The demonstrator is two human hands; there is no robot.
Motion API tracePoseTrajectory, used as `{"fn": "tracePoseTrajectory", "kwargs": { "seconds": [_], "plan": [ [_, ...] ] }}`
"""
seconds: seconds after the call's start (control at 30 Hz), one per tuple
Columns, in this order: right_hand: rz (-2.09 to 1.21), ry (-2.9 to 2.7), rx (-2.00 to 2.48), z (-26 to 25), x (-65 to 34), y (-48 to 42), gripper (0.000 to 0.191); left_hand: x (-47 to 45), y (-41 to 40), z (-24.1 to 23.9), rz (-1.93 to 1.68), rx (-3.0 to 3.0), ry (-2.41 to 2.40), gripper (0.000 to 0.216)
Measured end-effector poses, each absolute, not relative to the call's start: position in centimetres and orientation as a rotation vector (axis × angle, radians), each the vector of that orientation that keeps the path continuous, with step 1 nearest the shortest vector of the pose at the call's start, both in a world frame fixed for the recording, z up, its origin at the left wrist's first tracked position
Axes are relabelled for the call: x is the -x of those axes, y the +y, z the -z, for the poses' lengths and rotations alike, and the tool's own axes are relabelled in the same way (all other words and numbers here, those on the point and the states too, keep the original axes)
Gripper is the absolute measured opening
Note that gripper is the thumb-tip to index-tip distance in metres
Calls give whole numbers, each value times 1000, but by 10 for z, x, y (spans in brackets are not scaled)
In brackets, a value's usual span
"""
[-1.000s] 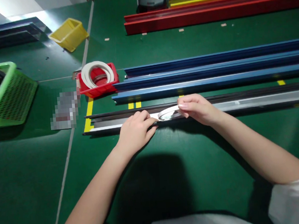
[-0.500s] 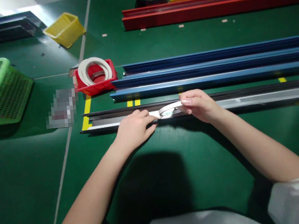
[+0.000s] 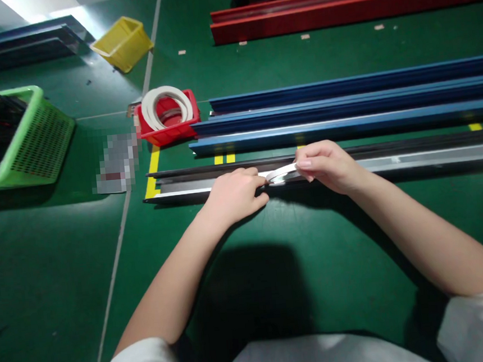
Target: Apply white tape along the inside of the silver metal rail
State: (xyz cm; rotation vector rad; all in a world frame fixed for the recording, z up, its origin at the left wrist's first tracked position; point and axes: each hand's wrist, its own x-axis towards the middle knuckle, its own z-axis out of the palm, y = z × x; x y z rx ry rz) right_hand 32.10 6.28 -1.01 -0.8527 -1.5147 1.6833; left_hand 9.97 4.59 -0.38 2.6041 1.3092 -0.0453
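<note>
Though slim, a white ring (image 3: 282, 171) in right hand (image 3: 328, 165).

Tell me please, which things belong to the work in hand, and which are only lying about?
Belonging to the work:
white roll, in the right hand
silver-black rail, under the left hand
probably red bin, holding similar rolls

Apparently just lying about:
blue rails
red rail stock
yellow bin
green basket

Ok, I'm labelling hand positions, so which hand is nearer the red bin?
Left. The left hand sits on the dark profile, to the lower right of the red bin in view; the right hand, pinching the white roll, is farther right.
</note>
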Motion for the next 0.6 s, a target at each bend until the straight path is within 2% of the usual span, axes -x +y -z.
{"fn": "tracePoseTrajectory", "kwargs": {
  "seconds": [0.6],
  "plan": [
    [-1674, -1439, 855, 11, -319, 62, 39, -117, 45, 0, 106, -2691, 1330, 24]
  ]
}}
